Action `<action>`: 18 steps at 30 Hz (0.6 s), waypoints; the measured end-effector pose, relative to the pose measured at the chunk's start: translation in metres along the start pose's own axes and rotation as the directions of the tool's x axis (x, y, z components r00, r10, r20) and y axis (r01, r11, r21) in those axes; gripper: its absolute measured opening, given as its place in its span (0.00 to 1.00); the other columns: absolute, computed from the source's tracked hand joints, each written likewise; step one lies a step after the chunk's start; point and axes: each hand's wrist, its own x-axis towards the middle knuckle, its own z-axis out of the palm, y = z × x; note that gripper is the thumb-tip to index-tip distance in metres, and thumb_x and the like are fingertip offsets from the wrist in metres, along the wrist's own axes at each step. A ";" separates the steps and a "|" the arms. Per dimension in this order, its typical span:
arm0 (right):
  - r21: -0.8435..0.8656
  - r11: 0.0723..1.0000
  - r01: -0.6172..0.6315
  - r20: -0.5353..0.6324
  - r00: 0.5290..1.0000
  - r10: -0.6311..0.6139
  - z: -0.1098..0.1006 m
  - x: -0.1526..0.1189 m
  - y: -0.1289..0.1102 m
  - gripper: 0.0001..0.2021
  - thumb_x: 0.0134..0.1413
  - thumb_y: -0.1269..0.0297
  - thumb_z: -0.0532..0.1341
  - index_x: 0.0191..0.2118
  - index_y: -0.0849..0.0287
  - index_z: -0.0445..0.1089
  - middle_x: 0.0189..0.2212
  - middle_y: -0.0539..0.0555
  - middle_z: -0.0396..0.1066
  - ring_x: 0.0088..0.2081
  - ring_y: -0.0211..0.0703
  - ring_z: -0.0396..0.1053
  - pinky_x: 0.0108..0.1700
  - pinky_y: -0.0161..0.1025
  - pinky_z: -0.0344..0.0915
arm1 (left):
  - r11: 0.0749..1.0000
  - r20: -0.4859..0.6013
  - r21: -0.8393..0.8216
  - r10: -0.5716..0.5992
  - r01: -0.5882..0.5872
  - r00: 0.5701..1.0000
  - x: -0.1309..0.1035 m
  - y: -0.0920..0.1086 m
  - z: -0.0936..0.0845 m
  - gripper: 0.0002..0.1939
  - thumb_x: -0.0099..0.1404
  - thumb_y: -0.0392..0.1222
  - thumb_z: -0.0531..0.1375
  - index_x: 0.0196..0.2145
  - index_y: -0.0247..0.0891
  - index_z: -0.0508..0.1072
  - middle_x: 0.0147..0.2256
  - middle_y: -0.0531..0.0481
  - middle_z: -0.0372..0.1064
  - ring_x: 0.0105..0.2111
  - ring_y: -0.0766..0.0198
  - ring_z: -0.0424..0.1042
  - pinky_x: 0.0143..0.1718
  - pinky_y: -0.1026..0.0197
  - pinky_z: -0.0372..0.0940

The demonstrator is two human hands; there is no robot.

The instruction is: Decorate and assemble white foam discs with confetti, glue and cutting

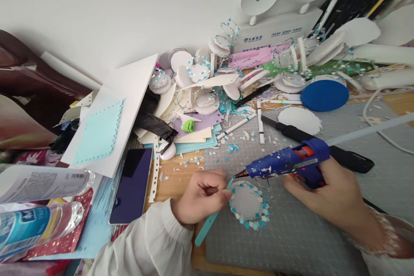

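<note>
My left hand pinches a pair of teal tweezers, held slantwise over the left edge of the grey cutting mat. Their tip meets the nozzle of a blue hot glue gun; whether a small piece sits there is too small to tell. My right hand is wrapped round the gun's handle, and a long clear glue stick sticks out behind. Below the nozzle lies a white disc ringed with small blue and white star pieces.
Behind lies a heap of white discs, paper and pens. A blue round lid and a black tool are at the right. A phone and plastic bottles are at the left.
</note>
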 end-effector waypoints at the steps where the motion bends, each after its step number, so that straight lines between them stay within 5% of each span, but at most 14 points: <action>1: -0.002 1.000 0.001 0.004 1.000 -0.001 0.000 0.000 0.000 0.05 0.51 0.60 0.57 0.31 0.54 0.60 0.14 0.42 0.61 0.11 0.36 0.60 0.14 0.32 0.57 | 1.000 0.003 0.002 -0.001 0.001 1.000 0.000 0.000 0.000 0.27 0.63 0.46 0.60 0.15 0.39 0.48 0.17 0.58 0.43 0.21 0.68 0.47 0.25 0.60 0.45; 8: -0.052 0.998 0.034 0.002 0.999 -0.034 0.000 0.001 0.000 0.05 0.53 0.60 0.57 0.32 0.54 0.61 0.13 0.42 0.60 0.11 0.36 0.58 0.14 0.33 0.56 | 1.000 0.006 0.008 -0.001 0.001 1.000 0.000 0.001 0.000 0.27 0.63 0.46 0.60 0.15 0.40 0.48 0.17 0.58 0.42 0.21 0.68 0.47 0.25 0.60 0.45; 15: -0.234 0.951 0.202 -0.091 0.969 -0.228 0.004 -0.009 0.017 0.13 0.56 0.52 0.59 0.32 0.57 0.64 0.17 0.50 0.66 0.16 0.43 0.66 0.20 0.37 0.61 | 1.000 0.012 -0.025 0.013 -0.013 1.000 0.000 0.000 -0.001 0.27 0.63 0.44 0.60 0.15 0.39 0.49 0.17 0.58 0.43 0.22 0.68 0.47 0.25 0.60 0.45; 18: -0.299 0.945 0.135 -0.142 0.973 -0.184 0.000 -0.008 0.021 0.14 0.55 0.50 0.61 0.32 0.57 0.64 0.17 0.49 0.65 0.16 0.42 0.64 0.19 0.37 0.58 | 1.000 0.002 -0.030 0.004 -0.004 1.000 0.000 -0.001 -0.001 0.28 0.63 0.46 0.61 0.15 0.39 0.49 0.17 0.58 0.44 0.21 0.69 0.47 0.25 0.60 0.45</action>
